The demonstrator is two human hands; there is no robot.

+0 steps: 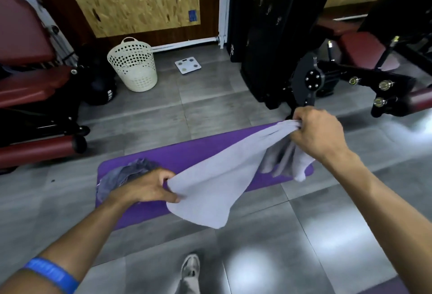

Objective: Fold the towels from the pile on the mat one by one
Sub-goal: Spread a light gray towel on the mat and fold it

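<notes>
Head view: a grey tiled floor (210,97) is seen, hemmed by gym equipment. A cream perforated laundry basket (133,65) stands upright near the far wall, and a white bathroom scale (188,65) lies flat on the tiles just to its right, apart from it. Dark red padded benches (30,83) fill the left edge, and a black weight machine (268,36) rises at centre right, its base close to the far right corner of the purple mat (187,151). A blue wristband (50,275) is worn on the left forearm, and a grey shoe (190,268) is seen on the floor below the mat.

A pale lilac towel (210,188) is held in the air above the mat, stretched between both hands. Its long axis runs diagonally from lower left to upper right, the right end higher and farther away. The left hand (149,188) is closed on the lower left end, cloth pinched between thumb and curled fingers. The right hand (318,132) is closed in a fist around the bunched upper right end, from which loose folds hang towards the mat. A rumpled pile of darker grey towels (121,174) lies on the mat's left end, partly hidden behind the left hand.
</notes>
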